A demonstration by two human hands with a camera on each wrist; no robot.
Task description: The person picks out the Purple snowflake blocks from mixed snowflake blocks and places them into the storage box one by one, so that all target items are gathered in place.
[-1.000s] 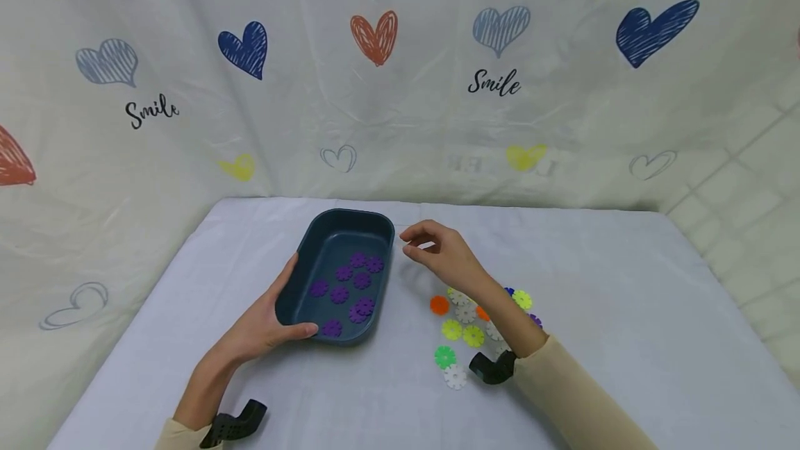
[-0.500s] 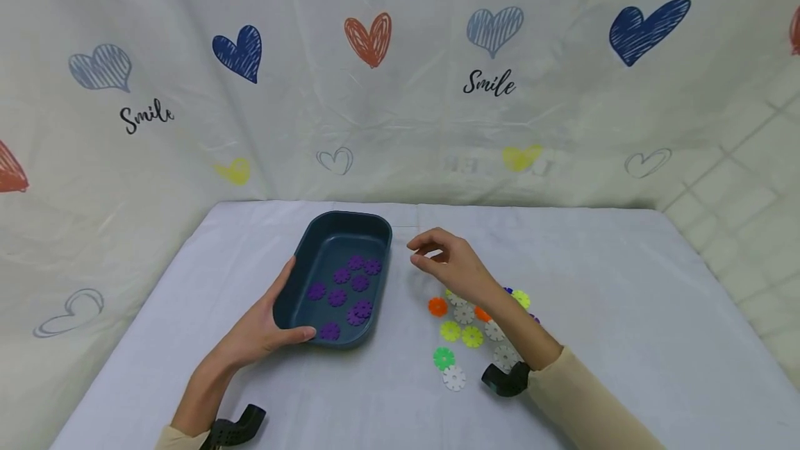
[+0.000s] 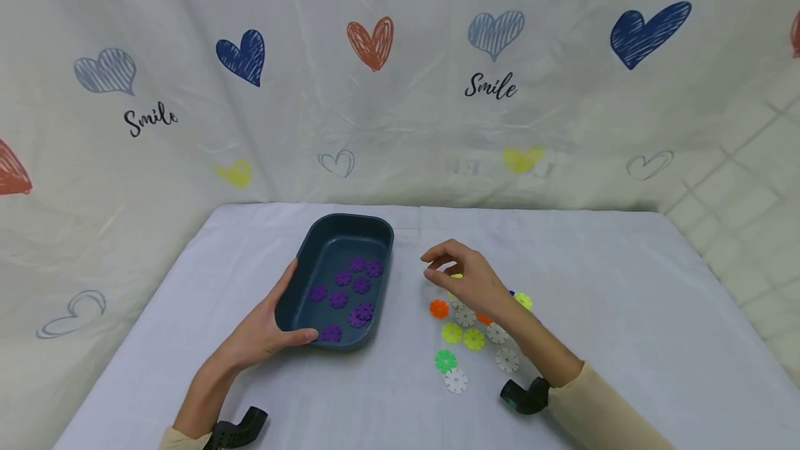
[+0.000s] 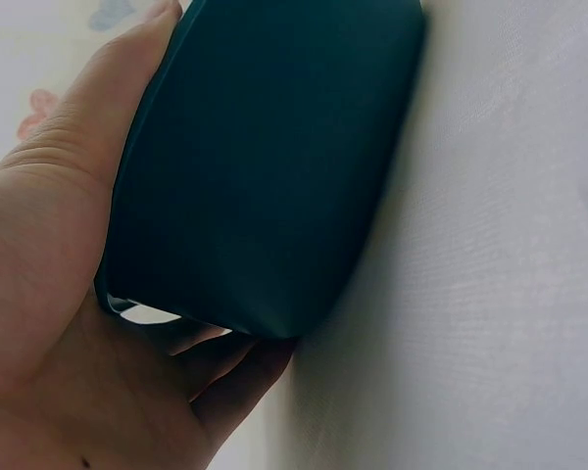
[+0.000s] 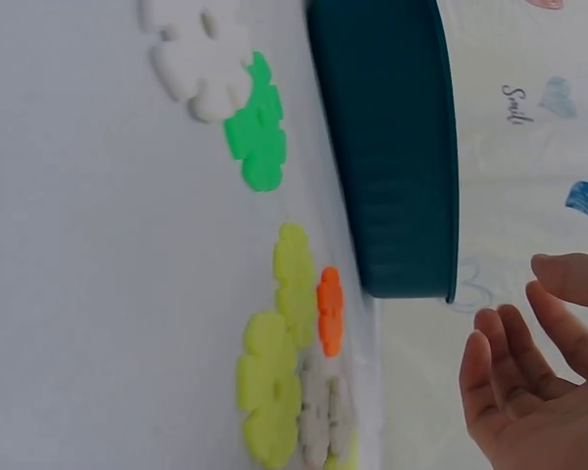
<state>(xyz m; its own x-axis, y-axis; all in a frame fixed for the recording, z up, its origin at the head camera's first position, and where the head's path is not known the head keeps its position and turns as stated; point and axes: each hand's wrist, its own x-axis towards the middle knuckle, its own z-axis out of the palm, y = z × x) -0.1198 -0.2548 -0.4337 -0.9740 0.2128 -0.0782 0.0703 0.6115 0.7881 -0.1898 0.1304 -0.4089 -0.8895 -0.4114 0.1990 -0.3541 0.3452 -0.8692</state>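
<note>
My left hand [image 3: 256,334] grips the near left corner of a dark teal tray [image 3: 340,245], thumb over the rim and fingers along its side. Inside the tray lie several purple notched plastic discs [image 3: 339,299], shaped like flowers. In the left wrist view, the fingers curve round the tray wall [image 4: 265,176]. My right hand [image 3: 473,285] hovers right of the tray, above the far side of a loose group of discs. Its fingers are loosely bent with a gap to the thumb. The right wrist view shows this hand [image 5: 534,382] holding nothing.
Loose discs lie right of the tray: an orange disc [image 3: 439,308], a yellow disc [image 3: 473,338], a green disc [image 3: 446,361], a white disc [image 3: 456,380] and several others, some hidden under the right forearm. A curtain with printed hearts [image 3: 371,44] hangs behind the white-covered table [image 3: 625,297].
The right hand has drawn away from the tray's right rim, moving right and nearer, over the discs. The left hand and tray have stayed in place.
</note>
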